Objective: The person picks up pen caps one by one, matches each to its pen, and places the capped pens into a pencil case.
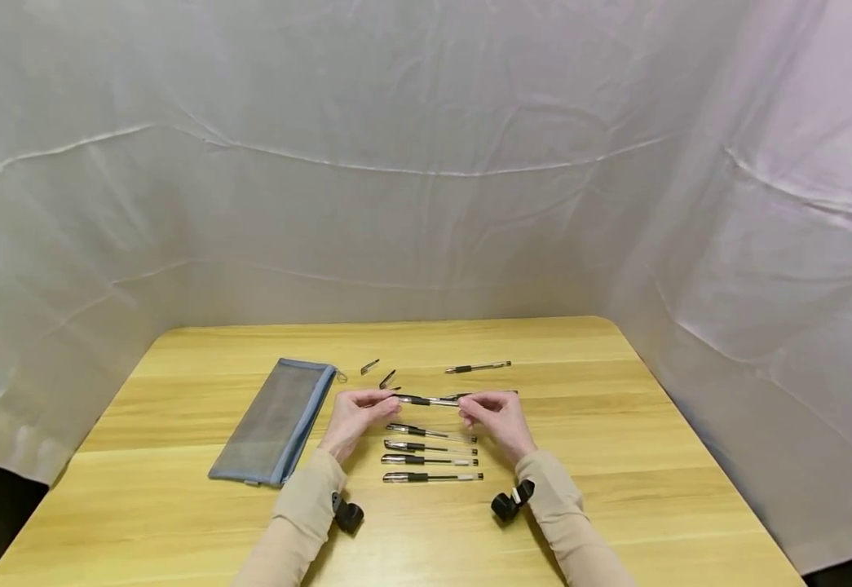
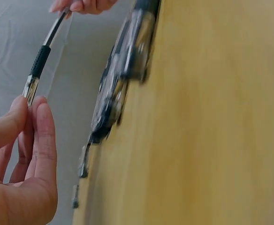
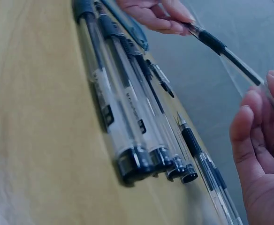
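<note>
Both hands hold one gel pen (image 1: 426,400) level above the table, a clear barrel with a black rubber grip. The left hand (image 1: 355,417) pinches its capped end between thumb and fingertips; the cap (image 2: 31,88) shows just past them in the left wrist view. My right hand (image 1: 501,417) pinches the barrel's other end. Below them several capped pens (image 1: 433,478) lie in a row, caps to the left. Farther back lies an uncapped pen (image 1: 478,368), and a second uncapped pen (image 1: 451,398) is partly hidden behind the right hand.
Loose black pen caps (image 1: 387,379) lie behind the left hand. To the left is a grey mesh zip pouch (image 1: 271,420) with blue edging. The wooden table (image 1: 660,489) is bordered by pale hanging cloth (image 1: 411,228) at the back and sides.
</note>
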`<state>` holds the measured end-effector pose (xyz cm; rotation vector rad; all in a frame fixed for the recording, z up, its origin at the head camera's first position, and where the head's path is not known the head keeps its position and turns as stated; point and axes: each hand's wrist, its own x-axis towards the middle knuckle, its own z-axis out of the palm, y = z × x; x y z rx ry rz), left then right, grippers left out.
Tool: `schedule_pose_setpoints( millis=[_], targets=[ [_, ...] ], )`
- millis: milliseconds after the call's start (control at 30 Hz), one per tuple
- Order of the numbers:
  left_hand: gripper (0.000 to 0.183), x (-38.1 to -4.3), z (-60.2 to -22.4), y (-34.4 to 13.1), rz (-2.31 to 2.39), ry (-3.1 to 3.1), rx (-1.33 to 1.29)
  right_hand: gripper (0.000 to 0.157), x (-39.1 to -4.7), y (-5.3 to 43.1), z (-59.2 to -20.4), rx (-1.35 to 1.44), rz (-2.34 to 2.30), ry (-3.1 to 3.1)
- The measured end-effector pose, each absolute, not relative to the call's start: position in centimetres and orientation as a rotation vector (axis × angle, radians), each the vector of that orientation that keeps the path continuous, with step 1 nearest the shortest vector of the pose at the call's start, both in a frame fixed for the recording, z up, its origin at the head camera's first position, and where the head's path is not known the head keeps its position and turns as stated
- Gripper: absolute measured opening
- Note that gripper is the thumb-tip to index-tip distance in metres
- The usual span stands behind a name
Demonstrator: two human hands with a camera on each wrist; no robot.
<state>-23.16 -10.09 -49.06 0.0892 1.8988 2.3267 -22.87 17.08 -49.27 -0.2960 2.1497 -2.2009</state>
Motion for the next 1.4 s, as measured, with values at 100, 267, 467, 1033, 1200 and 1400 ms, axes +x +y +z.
schedule_pose_setpoints(
  millis=[100,267,467,1033,1200,1400],
  targets=[
    [0.036,-23.3,-48.7,-10.4,2.299,1.956,0.083,0.039,-23.0,17.4,-49.0,-0.372,-2.144,2.169],
    [0.032,-23.7,-48.5,-10.9,2.235,2.021,0.07,0.037,-23.0,18.5,-48.9,-0.305,-2.116,2.184],
    [0.024,-23.7,-48.4,-11.1,2.114,2.232,0.077,0.034,-23.0,19.4,-49.3,-0.327,-1.965,2.277],
    [0.011,-23.5,-48.5,-10.5,1.422,2.786,0.117,0.015,-22.9,19.3,-50.2,-0.51,-1.559,2.713],
    [0.01,-23.5,-48.7,-10.5,1.39,2.791,0.141,0.012,-23.0,19.3,-50.3,-0.491,-1.519,2.733],
    [0.01,-23.5,-48.9,-10.4,1.366,2.797,0.14,0.01,-23.0,19.2,-50.4,-0.472,-1.474,2.755]
  ],
)
